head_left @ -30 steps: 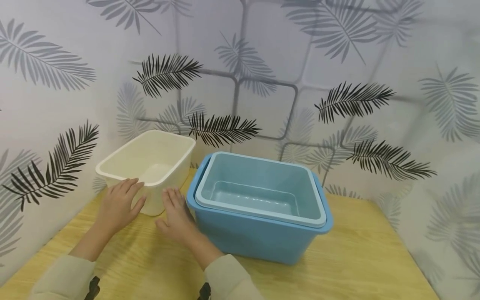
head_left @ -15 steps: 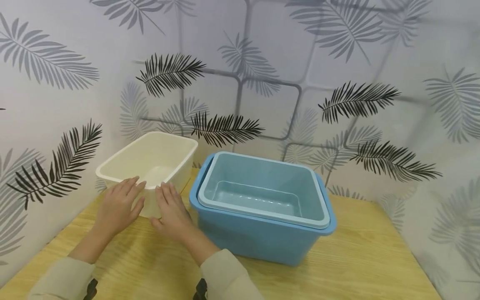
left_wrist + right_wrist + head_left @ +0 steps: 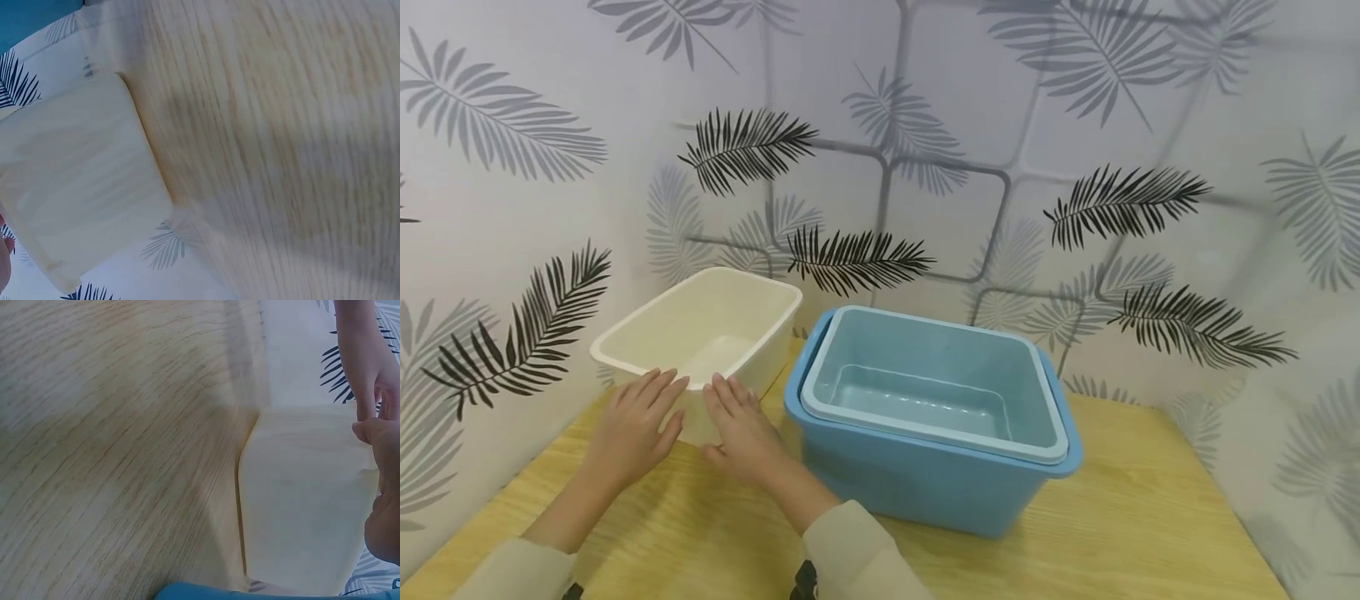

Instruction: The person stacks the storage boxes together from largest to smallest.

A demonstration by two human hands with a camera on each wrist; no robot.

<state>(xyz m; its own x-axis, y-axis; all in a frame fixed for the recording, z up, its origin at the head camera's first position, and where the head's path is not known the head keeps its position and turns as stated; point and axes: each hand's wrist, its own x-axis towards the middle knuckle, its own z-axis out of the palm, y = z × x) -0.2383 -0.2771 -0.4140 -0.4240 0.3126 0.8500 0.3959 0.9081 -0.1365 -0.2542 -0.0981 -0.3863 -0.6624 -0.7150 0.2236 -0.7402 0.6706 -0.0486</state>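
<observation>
A cream plastic bin [image 3: 760,358] stands at the left of the head view, against the wall. My left hand [image 3: 636,429] rests its extended fingers on the bin's near rim. At the near right corner, my right hand [image 3: 747,433] touches the rim with straight fingers. Beside them is a blue bin [image 3: 917,479] with a lighter blue bin [image 3: 917,379] nested inside it. The left wrist view shows the cream bin's near side [image 3: 94,169], with only a sliver of hand at the left edge. Both hands appear at the right of the right wrist view, by the rim.
A wood-grain table [image 3: 1120,508] carries the bins. Behind it and on both sides rise walls with a feather-leaf pattern [image 3: 857,258]. The blue bin's rim [image 3: 206,592] edges into the bottom of the right wrist view.
My right hand has moved left from the gap between the bins to the cream bin's near corner. The cream bin has come slightly toward me, with the left hand still on its rim.
</observation>
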